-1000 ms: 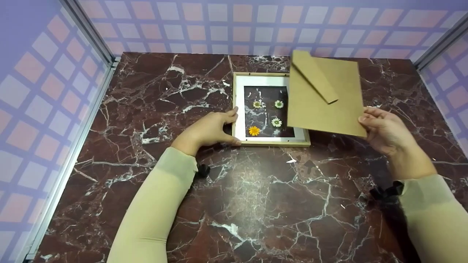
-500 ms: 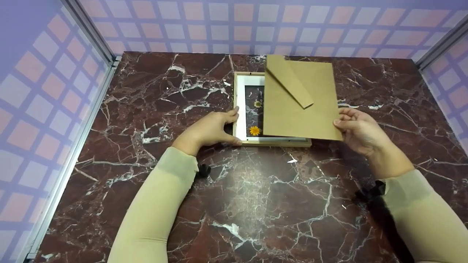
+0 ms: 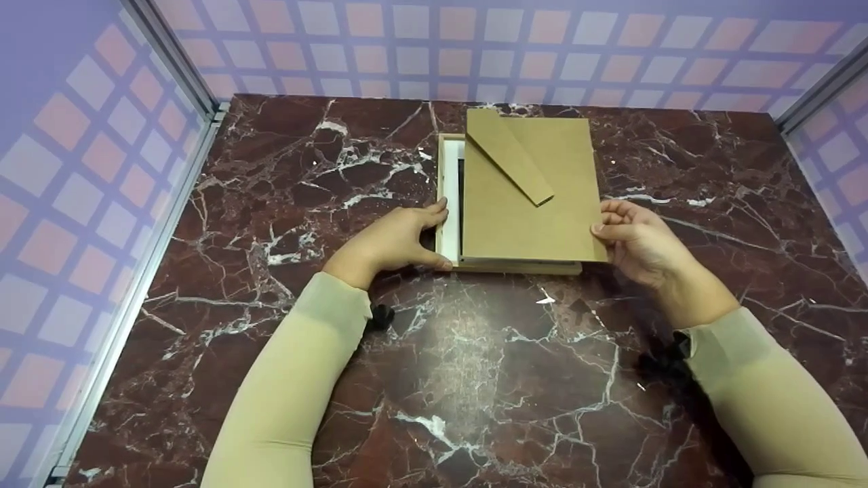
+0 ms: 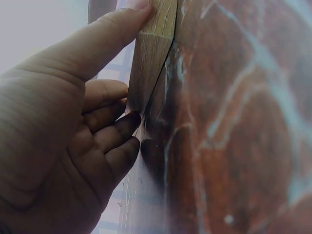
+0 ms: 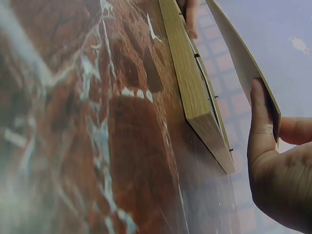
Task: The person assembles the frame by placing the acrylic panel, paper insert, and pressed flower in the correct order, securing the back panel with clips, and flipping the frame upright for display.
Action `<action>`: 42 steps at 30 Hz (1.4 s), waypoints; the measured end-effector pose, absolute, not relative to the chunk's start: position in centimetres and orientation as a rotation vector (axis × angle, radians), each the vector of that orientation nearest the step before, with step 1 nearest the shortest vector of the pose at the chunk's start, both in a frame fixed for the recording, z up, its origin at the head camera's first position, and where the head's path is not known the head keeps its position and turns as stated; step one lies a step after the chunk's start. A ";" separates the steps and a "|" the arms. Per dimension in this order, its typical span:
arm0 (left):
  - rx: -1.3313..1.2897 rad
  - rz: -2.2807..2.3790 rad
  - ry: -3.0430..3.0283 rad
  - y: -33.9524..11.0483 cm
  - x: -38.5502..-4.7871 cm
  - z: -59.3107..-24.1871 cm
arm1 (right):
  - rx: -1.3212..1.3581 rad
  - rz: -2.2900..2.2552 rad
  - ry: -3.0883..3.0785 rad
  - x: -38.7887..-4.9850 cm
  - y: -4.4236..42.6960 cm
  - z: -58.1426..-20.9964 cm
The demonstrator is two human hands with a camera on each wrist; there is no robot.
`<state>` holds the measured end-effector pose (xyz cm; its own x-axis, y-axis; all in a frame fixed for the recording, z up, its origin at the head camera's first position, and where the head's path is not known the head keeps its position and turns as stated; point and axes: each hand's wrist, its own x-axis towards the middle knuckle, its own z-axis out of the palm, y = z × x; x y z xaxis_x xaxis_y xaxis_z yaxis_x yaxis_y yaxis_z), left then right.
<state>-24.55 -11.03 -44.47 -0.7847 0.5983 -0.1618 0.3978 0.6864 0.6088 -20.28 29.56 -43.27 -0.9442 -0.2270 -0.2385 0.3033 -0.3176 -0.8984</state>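
Covering most of a picture frame [image 5: 185, 78] in pale grained wood: one rectangular brown backing board [image 3: 529, 234], long axis near-to-far, right edge raised; flat strut [image 3: 512, 157] slanting from far left corner towards centre. Right hand [image 3: 641, 240]: thumb and fingers pinching board's right edge. Left hand [image 3: 397, 237]: fingers parted, touching frame's left side. Tabletop [image 3: 556, 379]: dark red, white-veined.

Brown board [image 3: 529, 230] blocks most of frame [image 3: 522, 269] from above; narrow strip open along left. Right wrist view: gap between board and frame, passable from right. Left fingers [image 3: 434, 217] obstruct frame's left side, right fingers [image 3: 612, 232] board's right edge. Wide free table [image 3: 515, 393] between forearms [image 3: 281, 379]; back wall [image 3: 461, 51] bounds far side.
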 end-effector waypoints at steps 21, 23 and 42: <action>0.650 0.875 2.545 -11.1 -24.4 -44.4 | 0.125 -2.236 1.658 -21.6 28.0 -44.1; 0.647 0.863 2.549 -11.1 -24.4 -44.4 | 0.129 -2.230 1.662 -21.7 27.9 -44.1; 0.632 0.776 2.577 -10.9 -24.3 -44.2 | 0.127 -2.204 1.653 -21.9 27.4 -44.4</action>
<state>-24.34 -10.94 -44.19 -0.8288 0.5148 -0.2193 0.3081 0.7470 0.5892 -21.93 27.36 -44.37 -0.9233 -0.2458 -0.2953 0.3522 -0.2347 -0.9060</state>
